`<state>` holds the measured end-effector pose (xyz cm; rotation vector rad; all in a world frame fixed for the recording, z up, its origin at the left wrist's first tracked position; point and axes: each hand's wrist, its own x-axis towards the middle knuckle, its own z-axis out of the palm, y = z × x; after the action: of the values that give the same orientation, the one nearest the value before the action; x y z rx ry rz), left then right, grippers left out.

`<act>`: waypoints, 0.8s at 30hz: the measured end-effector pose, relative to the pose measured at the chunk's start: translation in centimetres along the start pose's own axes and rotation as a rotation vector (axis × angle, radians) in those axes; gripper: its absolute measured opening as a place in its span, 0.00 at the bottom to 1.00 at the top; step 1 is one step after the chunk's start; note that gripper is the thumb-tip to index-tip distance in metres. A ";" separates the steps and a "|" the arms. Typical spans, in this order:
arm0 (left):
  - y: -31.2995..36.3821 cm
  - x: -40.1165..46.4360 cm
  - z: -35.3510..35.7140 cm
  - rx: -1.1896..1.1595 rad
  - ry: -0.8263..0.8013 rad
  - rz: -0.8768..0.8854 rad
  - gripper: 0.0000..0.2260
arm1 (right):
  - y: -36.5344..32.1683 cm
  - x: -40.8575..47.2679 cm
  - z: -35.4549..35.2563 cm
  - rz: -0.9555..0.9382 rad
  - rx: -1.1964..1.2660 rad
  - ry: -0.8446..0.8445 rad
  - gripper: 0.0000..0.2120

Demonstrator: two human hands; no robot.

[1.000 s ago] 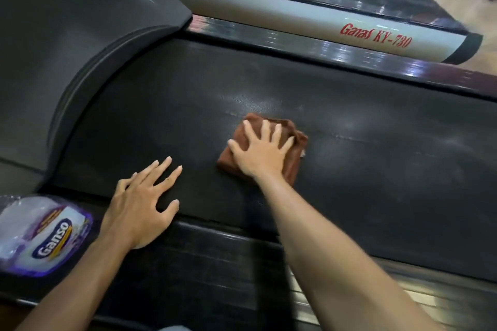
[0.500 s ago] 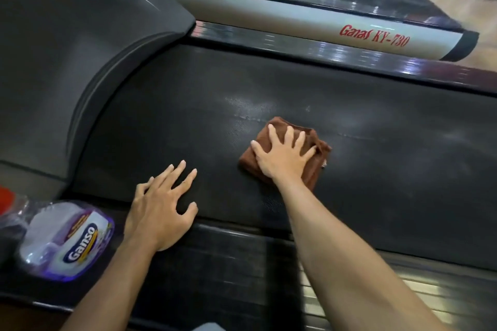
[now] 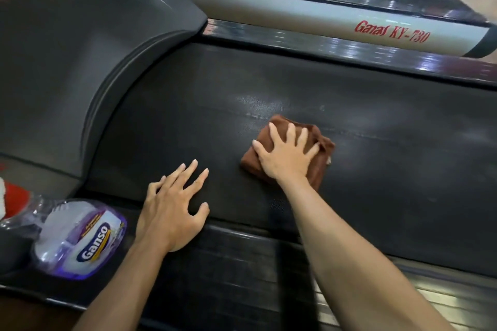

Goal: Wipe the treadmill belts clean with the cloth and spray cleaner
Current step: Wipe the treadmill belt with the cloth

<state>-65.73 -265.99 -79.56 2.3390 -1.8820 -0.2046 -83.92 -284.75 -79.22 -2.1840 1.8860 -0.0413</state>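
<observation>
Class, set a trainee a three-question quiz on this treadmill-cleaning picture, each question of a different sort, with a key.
1. True or false: the right hand presses the brown cloth flat on the treadmill belt.
2. What does the left hand hold? A) the spray bottle B) nothing; it rests spread on the belt's near edge C) the cloth
3. Fill in: the spray bottle lies on its ____ by the left forearm, its label reading Ganso.

Key: 1 true; 2 B; 3 side.

head view, close, angled down over treadmill belt [image 3: 349, 169].
</observation>
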 end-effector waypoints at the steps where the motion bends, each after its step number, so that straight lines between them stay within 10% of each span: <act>1: 0.0 -0.1 0.0 0.002 -0.004 0.003 0.35 | -1.3 0.3 0.4 -0.068 -0.004 -0.016 0.35; 11: -0.7 -0.5 0.5 -0.253 0.077 -0.010 0.34 | -4.2 -6.1 -0.4 -0.374 0.344 -0.220 0.30; 15: 1.2 1.9 -1.8 -0.460 0.197 -0.228 0.31 | 0.6 -4.0 -3.7 -0.147 0.823 0.135 0.20; 18: 5.5 4.7 -2.5 -0.209 0.290 -0.060 0.24 | 4.4 -3.5 -2.5 -0.022 0.577 0.292 0.17; 24: 8.7 8.3 1.1 -0.021 -0.056 0.174 0.33 | 6.5 -2.9 0.9 -0.117 0.239 0.206 0.23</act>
<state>-72.54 -275.98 -79.19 2.1621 -2.0858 -0.2713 -90.50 -282.59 -81.01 -2.1889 1.7457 -0.5043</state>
